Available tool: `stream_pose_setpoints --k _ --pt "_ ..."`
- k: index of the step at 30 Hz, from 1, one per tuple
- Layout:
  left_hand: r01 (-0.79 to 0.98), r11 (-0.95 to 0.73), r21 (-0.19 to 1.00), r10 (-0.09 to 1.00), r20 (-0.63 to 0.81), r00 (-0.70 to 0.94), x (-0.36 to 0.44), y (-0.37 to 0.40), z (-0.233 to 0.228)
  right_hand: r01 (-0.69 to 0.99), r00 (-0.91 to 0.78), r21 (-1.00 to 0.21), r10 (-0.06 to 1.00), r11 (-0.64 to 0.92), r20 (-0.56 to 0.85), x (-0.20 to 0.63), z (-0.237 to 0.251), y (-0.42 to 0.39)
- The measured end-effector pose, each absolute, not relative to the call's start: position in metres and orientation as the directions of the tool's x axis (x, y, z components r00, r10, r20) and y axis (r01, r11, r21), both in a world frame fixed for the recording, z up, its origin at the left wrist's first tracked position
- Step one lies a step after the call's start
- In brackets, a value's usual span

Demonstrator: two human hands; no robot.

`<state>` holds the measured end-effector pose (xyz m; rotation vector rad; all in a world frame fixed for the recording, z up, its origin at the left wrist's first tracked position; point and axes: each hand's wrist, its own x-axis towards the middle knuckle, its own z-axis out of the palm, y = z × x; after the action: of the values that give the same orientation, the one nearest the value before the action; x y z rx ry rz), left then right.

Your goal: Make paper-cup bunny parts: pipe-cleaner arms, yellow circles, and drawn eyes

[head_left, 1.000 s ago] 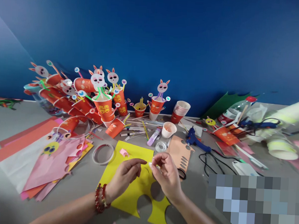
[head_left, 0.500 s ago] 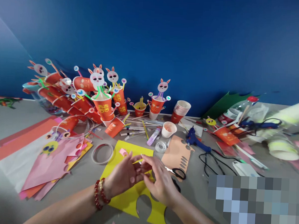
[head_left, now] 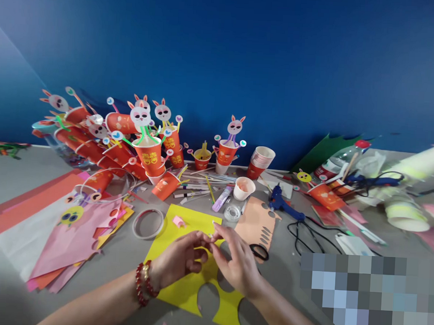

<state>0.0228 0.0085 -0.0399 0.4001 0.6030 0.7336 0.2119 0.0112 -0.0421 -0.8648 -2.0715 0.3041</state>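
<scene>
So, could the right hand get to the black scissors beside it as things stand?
Probably yes. The black scissors lie on the table just right of the right hand, nothing between them, though its fingertips pinch a small piece with the left hand.

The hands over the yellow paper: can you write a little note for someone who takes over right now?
Left hand and right hand: fingertips meet over the yellow paper, pinching something too small to tell.
Yellow paper: flat on the table, round pieces already cut from its near edge.
Close by: small pink piece on the sheet, scissors right of the right hand, tape ring, glue gun.
Along the wall: many finished bunny cups; plain cup stack unused.
</scene>
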Motion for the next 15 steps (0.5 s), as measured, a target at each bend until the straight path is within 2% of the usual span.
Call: stream_pose_setpoints --k 5,9,11,15 --pt "-0.374 0.684 0.626 0.71 -0.453 0.54 0.02 0.0082 -0.0333 0.48 -0.468 -0.37 0.589 0.796 0.659 0.2125 -0.0374 0.0128" --pt "-0.327 0.65 0.686 0.728 -0.44 0.525 0.0206 0.0088 -0.0328 0.466 -0.491 -0.346 0.563 0.815 0.665 0.2122 -0.0371 0.0121" --pt "-0.32 0.587 0.744 0.778 -0.409 0.476 0.0218 0.0085 -0.0341 0.449 -0.462 -0.404 0.595 0.797 0.658 0.2128 -0.0375 0.0111" --pt "-0.228 0.397 0.889 0.893 -0.317 0.318 0.0247 0.0077 -0.0343 0.332 -0.36 -0.71 0.779 0.621 0.513 0.2131 -0.037 0.0092"
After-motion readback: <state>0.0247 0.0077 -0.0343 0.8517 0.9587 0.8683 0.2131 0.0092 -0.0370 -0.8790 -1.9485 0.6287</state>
